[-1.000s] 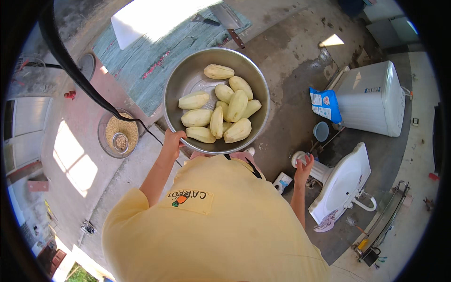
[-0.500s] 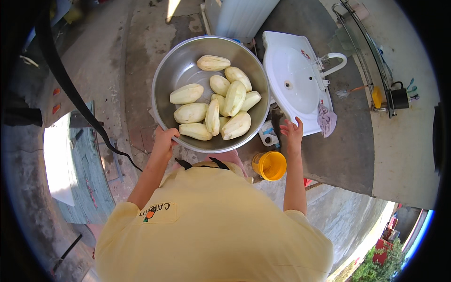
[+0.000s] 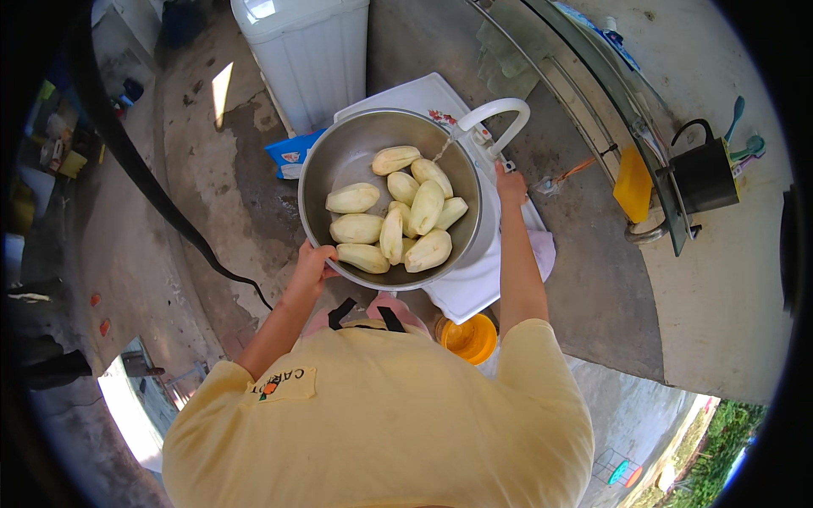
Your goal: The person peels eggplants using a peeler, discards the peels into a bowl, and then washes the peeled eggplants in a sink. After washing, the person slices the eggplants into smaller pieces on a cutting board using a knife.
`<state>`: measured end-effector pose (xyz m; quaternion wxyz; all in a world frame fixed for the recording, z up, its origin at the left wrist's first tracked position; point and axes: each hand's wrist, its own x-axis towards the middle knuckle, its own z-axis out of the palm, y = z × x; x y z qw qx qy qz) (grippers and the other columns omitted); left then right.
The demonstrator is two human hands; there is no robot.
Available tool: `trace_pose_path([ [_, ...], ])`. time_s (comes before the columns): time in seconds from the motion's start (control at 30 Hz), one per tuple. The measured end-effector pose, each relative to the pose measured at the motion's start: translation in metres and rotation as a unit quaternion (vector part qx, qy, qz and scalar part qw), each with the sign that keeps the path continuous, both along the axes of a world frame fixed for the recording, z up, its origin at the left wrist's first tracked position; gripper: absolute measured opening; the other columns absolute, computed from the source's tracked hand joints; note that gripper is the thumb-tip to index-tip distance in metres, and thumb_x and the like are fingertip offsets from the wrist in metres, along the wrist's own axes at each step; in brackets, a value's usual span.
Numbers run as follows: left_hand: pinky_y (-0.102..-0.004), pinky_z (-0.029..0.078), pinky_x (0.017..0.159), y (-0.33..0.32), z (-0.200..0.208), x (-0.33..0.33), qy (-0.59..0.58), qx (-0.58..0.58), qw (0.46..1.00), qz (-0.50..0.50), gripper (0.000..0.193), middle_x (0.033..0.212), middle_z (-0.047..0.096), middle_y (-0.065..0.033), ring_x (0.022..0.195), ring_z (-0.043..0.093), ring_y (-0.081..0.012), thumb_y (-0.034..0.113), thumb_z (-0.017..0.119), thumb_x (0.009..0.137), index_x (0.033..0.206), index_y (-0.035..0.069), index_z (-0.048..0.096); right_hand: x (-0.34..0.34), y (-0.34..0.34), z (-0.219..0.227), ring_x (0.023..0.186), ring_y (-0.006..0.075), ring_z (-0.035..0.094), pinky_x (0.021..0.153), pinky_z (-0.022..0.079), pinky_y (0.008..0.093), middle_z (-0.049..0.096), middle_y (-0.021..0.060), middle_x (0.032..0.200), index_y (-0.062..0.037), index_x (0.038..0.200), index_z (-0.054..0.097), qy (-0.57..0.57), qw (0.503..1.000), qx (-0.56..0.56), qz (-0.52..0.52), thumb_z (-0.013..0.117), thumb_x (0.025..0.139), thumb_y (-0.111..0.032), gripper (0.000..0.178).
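A wide steel basin (image 3: 347,152) rests over the white sink (image 3: 483,288), hiding most of its bowl. Inside lie several peeled, pale oblong vegetables (image 3: 426,207) that look like eggplants. My left hand (image 3: 316,264) grips the basin's near left rim, fingers wrapped over the edge. On the right, my right hand (image 3: 511,186) is closed at the handle beside the base of the white faucet (image 3: 508,110). A thin stream of water (image 3: 443,149) runs from the spout into the basin near its far right rim. The faucet handle is mostly hidden by my fingers.
A yellow bucket (image 3: 470,339) stands below the sink's near edge. A pale cloth (image 3: 542,254) hangs at the sink's right side. Beyond are a white washing machine (image 3: 313,68) and a blue packet (image 3: 288,155). A glass wall shelf (image 3: 627,127) holds a black mug (image 3: 705,178) with toothbrushes.
The basin has moved from beside the sink to over it, with my left hand still on its rim. My right hand has reached the faucet, and water now runs.
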<state>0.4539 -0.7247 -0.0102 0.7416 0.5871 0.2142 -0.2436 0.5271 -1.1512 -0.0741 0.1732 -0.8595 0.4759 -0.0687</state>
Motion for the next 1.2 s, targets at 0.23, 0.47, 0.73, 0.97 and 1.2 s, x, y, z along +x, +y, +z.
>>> trace_pose_path([
  [0.23, -0.034, 0.057, 0.057, -0.041, -0.004, 0.039, 0.017, 0.01, 0.999, -0.03, 0.039, 0.083, 0.056, -0.0057, 0.067, 0.06, -0.0182, 0.0, 0.052, 0.066, 0.105, 0.004, 0.052, -0.002, -0.121, -0.045, 0.097, 0.034, 0.061, 0.082, 0.048, 0.0418, 0.066, 0.0187, 0.098, -0.0058, 0.106, 0.063, -0.098, 0.925, 0.103, 0.352, 0.057, 0.076, -0.013, 0.031],
  [0.47, -0.0378, 0.059, 0.063, -0.032, -0.021, 0.059, 0.048, 0.007, 0.998, -0.044, 0.04, 0.087, 0.056, -0.0087, 0.072, 0.06, -0.022, 0.0, 0.048, 0.068, 0.107, 0.002, 0.05, 0.003, -0.014, 0.035, 0.098, 0.0328, 0.056, 0.089, 0.043, 0.0424, 0.063, 0.0134, 0.097, -0.0039, 0.089, 0.061, -0.026, 0.899, -0.24, 0.366, 0.054, 0.075, -0.001, 0.016],
  [0.73, -0.0332, 0.054, 0.059, -0.029, -0.02, 0.071, 0.055, -0.02, 0.996, -0.07, 0.042, 0.087, 0.056, -0.0099, 0.07, 0.059, -0.021, 0.002, 0.05, 0.067, 0.109, 0.0, 0.048, 0.083, 0.016, 0.039, 0.083, 0.0307, 0.061, 0.073, 0.047, 0.0378, 0.062, 0.0178, 0.089, 0.0014, 0.1, 0.057, -0.269, 0.857, 0.03, 0.437, 0.054, 0.082, -0.002, 0.018],
  [0.97, -0.0374, 0.058, 0.065, -0.049, -0.027, 0.078, 0.027, -0.059, 0.993, -0.098, 0.06, 0.109, 0.054, -0.0133, 0.09, 0.062, -0.0251, 0.0, 0.051, 0.069, 0.127, 0.005, 0.035, 0.045, 0.079, -0.044, 0.121, 0.0359, 0.048, 0.101, 0.034, 0.0407, 0.051, 0.0237, 0.127, -0.0002, 0.135, 0.037, 0.091, 0.947, 0.186, 0.244, 0.045, 0.079, -0.07, 0.09],
  [1.2, -0.0355, 0.056, 0.06, -0.041, -0.025, 0.085, 0.05, -0.001, 0.992, -0.118, 0.042, 0.09, 0.056, -0.0077, 0.074, 0.059, -0.02, 0.004, 0.052, 0.068, 0.11, 0.003, 0.047, 0.068, 0.124, -0.035, 0.128, 0.0308, 0.041, 0.106, 0.03, 0.0367, 0.039, 0.0218, 0.14, 0.0025, 0.144, 0.017, -0.176, 0.825, 0.502, 0.19, 0.066, 0.075, -0.055, 0.103],
])
